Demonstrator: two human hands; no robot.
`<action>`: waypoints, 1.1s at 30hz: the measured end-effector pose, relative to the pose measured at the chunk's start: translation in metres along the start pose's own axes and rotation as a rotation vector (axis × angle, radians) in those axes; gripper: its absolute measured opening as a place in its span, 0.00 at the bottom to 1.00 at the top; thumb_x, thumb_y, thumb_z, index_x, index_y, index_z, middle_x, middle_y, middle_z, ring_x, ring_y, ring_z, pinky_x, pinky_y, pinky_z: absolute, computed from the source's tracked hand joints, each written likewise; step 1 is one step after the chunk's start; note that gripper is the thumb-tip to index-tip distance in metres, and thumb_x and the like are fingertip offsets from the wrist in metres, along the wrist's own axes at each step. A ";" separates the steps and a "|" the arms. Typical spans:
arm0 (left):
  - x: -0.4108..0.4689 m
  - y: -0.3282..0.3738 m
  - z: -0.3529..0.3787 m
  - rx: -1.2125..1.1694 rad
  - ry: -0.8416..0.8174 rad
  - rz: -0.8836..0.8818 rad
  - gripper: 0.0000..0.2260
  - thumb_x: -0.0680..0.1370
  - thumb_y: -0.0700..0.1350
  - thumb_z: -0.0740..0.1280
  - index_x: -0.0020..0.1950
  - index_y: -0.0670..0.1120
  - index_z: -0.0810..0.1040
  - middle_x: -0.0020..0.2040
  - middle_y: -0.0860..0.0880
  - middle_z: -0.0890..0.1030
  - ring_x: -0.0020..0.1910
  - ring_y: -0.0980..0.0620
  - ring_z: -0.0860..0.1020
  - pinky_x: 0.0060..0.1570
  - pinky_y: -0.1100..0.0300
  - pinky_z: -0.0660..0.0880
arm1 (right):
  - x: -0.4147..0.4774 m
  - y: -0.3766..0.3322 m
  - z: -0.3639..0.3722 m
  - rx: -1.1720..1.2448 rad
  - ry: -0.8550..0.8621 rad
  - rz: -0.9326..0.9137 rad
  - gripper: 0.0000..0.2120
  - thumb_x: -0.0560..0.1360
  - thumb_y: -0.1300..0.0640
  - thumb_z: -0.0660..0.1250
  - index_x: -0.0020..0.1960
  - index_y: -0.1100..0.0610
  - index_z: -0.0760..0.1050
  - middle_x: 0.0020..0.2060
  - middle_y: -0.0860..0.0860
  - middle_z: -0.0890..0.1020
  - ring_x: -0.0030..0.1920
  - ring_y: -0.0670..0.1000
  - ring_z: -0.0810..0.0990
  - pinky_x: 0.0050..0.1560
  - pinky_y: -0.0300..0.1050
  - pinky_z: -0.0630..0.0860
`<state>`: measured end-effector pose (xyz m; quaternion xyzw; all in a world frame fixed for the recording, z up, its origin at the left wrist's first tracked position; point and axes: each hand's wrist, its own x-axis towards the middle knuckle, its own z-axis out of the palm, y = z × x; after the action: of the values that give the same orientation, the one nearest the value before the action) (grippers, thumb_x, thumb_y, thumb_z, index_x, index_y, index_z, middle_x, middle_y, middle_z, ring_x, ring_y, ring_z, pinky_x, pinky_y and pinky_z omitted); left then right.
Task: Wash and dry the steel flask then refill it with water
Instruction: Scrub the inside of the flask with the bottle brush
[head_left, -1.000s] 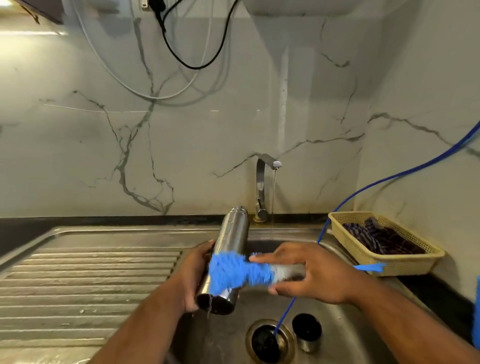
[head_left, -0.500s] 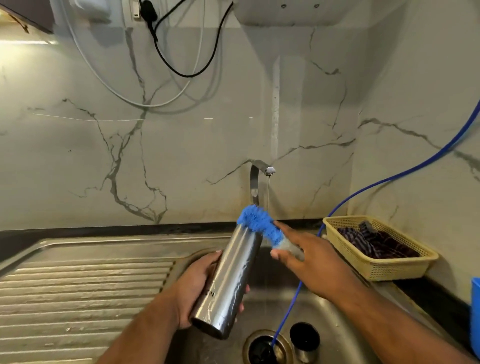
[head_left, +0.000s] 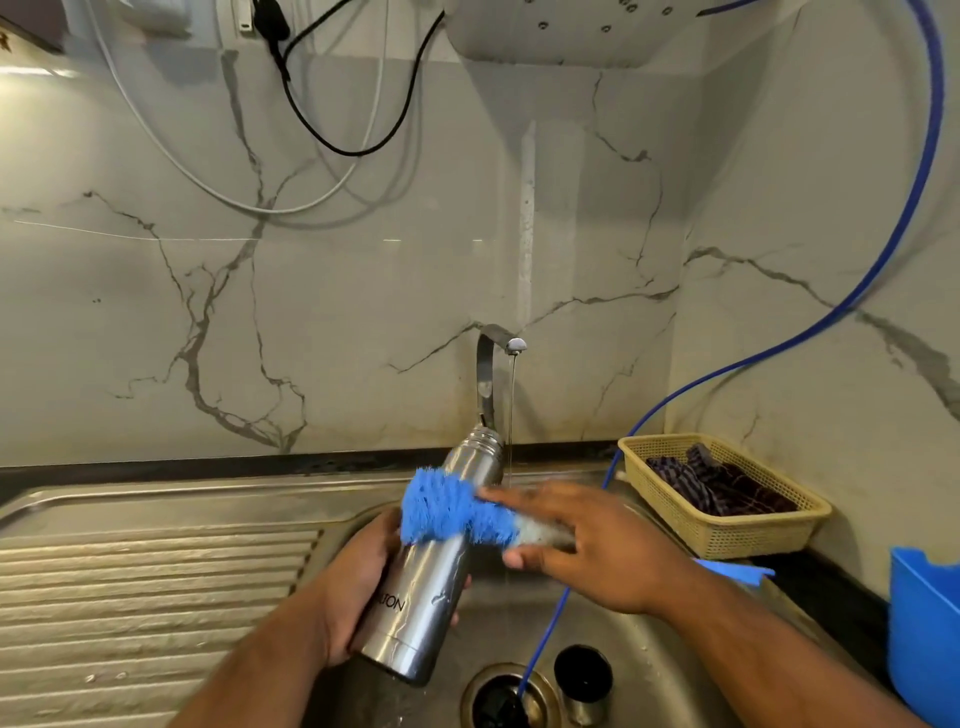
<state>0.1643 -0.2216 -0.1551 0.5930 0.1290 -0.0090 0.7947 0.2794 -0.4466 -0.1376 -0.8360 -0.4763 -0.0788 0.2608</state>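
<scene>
Conceivably, with left hand (head_left: 353, 587) fingers wrapped round the wet steel flask (head_left: 426, 597) and right hand (head_left: 602, 551) pinching the blue brush (head_left: 447, 512), hard scrubbing could knock it loose.

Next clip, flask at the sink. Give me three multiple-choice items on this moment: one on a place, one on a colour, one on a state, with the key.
1. Where on the steel flask do the brush bristles lie?
A. inside its mouth
B. on its base
C. across its upper body

2. What colour is the basket?
A. pale yellow
B. red
C. black

3. What is the tap doing?
A. it is off
B. it runs a thin stream
C. it gushes at full flow

Key:
1 C, as the blue bristles wrap the body just below the neck.
2 A, as its woven walls are pale yellow.
3 B, as a narrow line of water falls from the spout.
</scene>
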 end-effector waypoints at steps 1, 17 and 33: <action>-0.001 0.000 0.001 0.009 0.002 0.003 0.25 0.81 0.57 0.59 0.61 0.36 0.78 0.52 0.27 0.82 0.36 0.39 0.82 0.37 0.51 0.82 | 0.001 0.001 0.001 -0.006 0.043 0.010 0.29 0.77 0.34 0.66 0.72 0.20 0.56 0.63 0.40 0.77 0.62 0.43 0.74 0.63 0.47 0.75; -0.005 0.002 0.005 0.146 0.154 0.049 0.25 0.81 0.60 0.60 0.60 0.39 0.80 0.52 0.30 0.83 0.44 0.37 0.82 0.50 0.43 0.80 | -0.004 -0.008 -0.004 0.048 -0.018 -0.012 0.27 0.76 0.31 0.63 0.71 0.20 0.57 0.68 0.39 0.76 0.64 0.41 0.75 0.66 0.50 0.75; 0.000 -0.001 -0.004 -0.030 0.027 -0.032 0.28 0.80 0.61 0.59 0.66 0.39 0.77 0.50 0.31 0.82 0.39 0.37 0.83 0.37 0.51 0.82 | 0.000 -0.009 -0.001 0.090 0.096 0.015 0.28 0.77 0.36 0.68 0.73 0.24 0.61 0.64 0.38 0.78 0.58 0.36 0.77 0.58 0.37 0.77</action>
<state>0.1634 -0.2183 -0.1573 0.5790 0.1491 -0.0117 0.8015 0.2721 -0.4437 -0.1336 -0.8222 -0.4601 -0.0955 0.3212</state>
